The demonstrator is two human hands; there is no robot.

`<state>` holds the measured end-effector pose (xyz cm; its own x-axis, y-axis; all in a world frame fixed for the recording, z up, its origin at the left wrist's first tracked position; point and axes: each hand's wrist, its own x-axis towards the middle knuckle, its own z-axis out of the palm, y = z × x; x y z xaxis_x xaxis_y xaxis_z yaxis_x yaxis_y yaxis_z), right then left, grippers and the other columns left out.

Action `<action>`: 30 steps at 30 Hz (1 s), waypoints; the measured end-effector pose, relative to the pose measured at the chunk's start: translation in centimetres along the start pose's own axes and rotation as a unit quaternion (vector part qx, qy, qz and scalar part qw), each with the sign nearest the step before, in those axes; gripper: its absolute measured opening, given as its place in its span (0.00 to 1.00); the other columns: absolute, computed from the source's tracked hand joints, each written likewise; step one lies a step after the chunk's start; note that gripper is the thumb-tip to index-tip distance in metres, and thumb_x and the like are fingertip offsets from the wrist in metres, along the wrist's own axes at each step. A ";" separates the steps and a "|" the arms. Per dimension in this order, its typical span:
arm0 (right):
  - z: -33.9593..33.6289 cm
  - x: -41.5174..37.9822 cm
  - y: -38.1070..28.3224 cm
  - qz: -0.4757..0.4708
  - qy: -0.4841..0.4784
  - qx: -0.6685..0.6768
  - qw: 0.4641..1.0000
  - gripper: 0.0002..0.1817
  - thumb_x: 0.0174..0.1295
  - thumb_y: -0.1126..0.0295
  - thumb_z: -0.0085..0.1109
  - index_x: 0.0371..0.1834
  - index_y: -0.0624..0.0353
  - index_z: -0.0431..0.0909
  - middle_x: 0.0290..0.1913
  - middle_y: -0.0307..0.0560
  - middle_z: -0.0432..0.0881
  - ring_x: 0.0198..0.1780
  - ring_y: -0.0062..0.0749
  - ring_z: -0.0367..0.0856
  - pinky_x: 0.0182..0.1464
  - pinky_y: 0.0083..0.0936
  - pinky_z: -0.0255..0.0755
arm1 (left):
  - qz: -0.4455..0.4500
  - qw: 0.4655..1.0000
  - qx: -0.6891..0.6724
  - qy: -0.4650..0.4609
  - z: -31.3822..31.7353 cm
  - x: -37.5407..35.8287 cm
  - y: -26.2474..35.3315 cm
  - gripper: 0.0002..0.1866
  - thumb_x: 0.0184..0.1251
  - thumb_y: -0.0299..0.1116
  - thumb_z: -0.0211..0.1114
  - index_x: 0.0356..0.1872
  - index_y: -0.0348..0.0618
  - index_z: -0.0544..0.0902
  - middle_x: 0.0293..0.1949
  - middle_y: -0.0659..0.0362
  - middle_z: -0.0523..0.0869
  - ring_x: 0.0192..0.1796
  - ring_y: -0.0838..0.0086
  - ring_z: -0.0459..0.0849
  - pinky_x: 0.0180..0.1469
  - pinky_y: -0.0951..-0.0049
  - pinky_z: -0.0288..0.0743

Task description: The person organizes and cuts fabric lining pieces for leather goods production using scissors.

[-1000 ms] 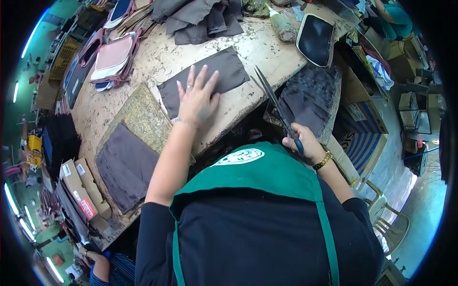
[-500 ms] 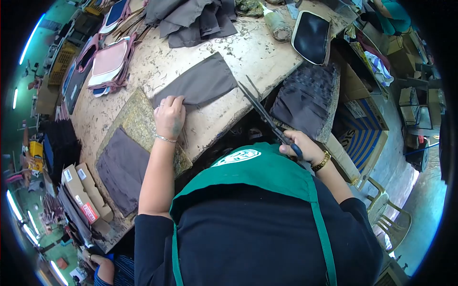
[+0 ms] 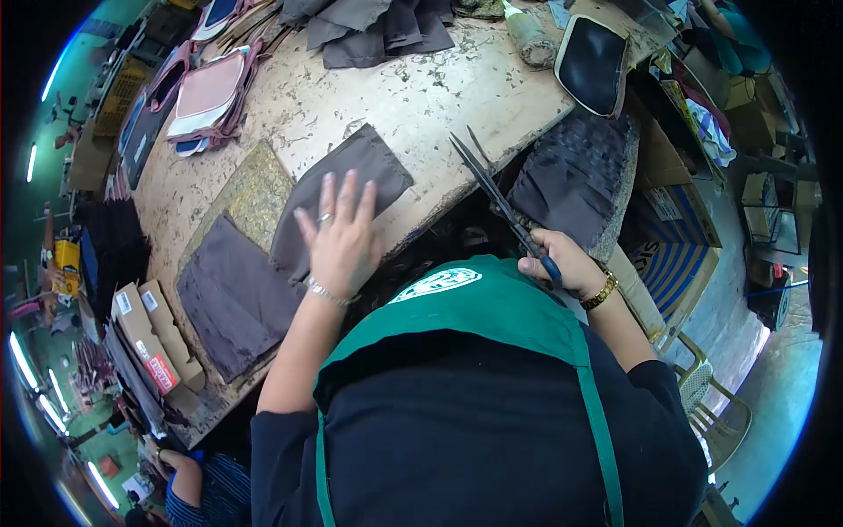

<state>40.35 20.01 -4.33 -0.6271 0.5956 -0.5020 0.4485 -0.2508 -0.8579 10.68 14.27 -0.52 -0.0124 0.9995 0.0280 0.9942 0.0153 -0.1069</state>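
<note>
While gripping scissors (image 3: 502, 204) by the blue handle, right hand (image 3: 562, 263) closed near the table (image 3: 421, 97) edge, blades open and pointing away. Left hand (image 3: 341, 239) spread flat, fingers wide, pressing brown cloth (image 3: 351, 180) overlapping another brown piece (image 3: 233, 299). Farther off, heaped dark fabric (image 3: 378, 26).

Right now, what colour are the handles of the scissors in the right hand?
Blue, on the scissors gripped by the right hand, seen in the head view.

Two flat brown fabric pieces (image 3: 347, 180) (image 3: 233, 299), one pair of scissors (image 3: 500, 202), one gold patterned sheet (image 3: 250, 198), two hands (image 3: 342, 237) (image 3: 562, 263)
</note>
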 end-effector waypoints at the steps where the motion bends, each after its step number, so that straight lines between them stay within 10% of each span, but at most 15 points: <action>1: 0.2 -0.2 -0.5 0.008 0.013 0.005 1.000 0.29 0.44 0.42 0.64 0.21 0.58 0.66 0.15 0.32 0.64 0.18 0.14 0.61 0.18 0.16 0.56 | 0.025 0.998 -0.027 0.042 1.0 0.8 0.2 0.25 0.50 0.32 0.58 0.53 0.51 0.71 0.60 0.58 0.65 0.66 0.64 0.58 0.57 0.42 0.57; 10: 2.4 -0.5 -0.4 -0.045 0.028 -0.080 0.995 0.29 0.46 0.44 0.63 0.19 0.61 0.65 0.16 0.34 0.61 0.21 0.17 0.58 0.21 0.19 0.56 | 0.116 0.934 -0.258 0.217 5.7 4.2 1.3 0.10 0.47 0.27 0.63 0.34 0.46 0.80 0.39 0.60 0.80 0.49 0.65 0.78 0.48 0.60 0.71; 30: 4.7 -0.3 -2.2 -0.008 0.077 -0.117 0.990 0.33 0.40 0.39 0.64 0.14 0.63 0.67 0.15 0.44 0.66 0.19 0.25 0.65 0.22 0.25 0.61 | 0.137 0.922 -0.273 0.238 5.4 3.8 2.3 0.11 0.46 0.22 0.62 0.35 0.40 0.80 0.39 0.52 0.79 0.46 0.56 0.78 0.46 0.62 0.72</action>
<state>36.54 16.79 -2.77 -0.5390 0.7120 -0.4500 0.5857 -0.0672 -0.8078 12.33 18.26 -6.08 0.1661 0.8373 0.5209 0.8609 -0.3807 0.3375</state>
